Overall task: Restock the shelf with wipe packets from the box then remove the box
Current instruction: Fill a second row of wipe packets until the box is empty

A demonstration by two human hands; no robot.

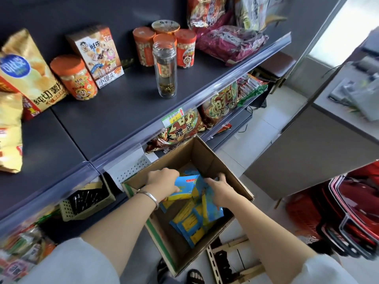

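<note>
Fingers (174, 172) of the left hand (162, 180) curl round a blue wipe packet (187, 186) in the box (207, 154). The right hand (218, 187) sits among other packets (190, 222), its grip hidden. The shelf (114, 111) lies up and left, nearer the left hand.

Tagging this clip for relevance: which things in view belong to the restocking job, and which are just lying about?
Job: box, wipe packets inside it, shelf, left hand gripping a packet, right hand among the packets.
Lying about: glass jar, orange-lidded tubs, crisp bag, snack box, red baskets.
</note>
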